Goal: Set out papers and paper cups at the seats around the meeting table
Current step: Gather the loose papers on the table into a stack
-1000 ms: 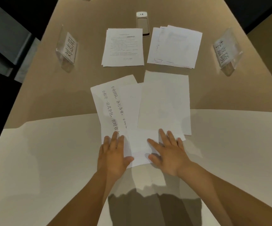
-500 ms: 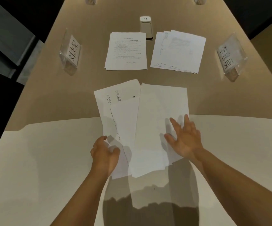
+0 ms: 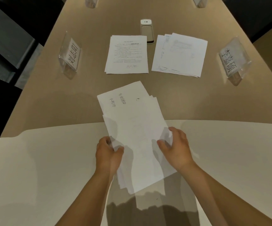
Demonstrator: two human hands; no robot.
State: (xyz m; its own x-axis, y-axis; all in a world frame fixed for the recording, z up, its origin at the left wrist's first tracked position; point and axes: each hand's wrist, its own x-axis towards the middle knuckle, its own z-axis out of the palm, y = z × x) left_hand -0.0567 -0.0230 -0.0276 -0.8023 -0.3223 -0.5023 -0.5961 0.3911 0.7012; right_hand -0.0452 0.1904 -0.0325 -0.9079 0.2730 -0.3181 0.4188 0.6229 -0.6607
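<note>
A loose bundle of white sheets [image 3: 137, 128] is gathered over the near end of the table, its top sheet blank and a lower sheet with large black characters poking out at the far left. My left hand [image 3: 108, 154] pinches the bundle's left edge. My right hand [image 3: 176, 147] grips its right edge, fingers curled around the paper. Farther along lie two more paper stacks: a printed one [image 3: 127, 54] and a fanned one [image 3: 179, 54] to its right. No paper cups are in view.
The tan meeting table [image 3: 50, 103] has a white section [image 3: 42, 160] at its near end. Clear name stands sit at the left [image 3: 71, 55] and right [image 3: 233, 60] edges, two more at the far end. A white flat device [image 3: 147, 31] lies beyond the stacks.
The two spread sheets have been pushed together into one bundle. Both hands went from lying flat on the paper to gripping its side edges, and the bundle now tilts left.
</note>
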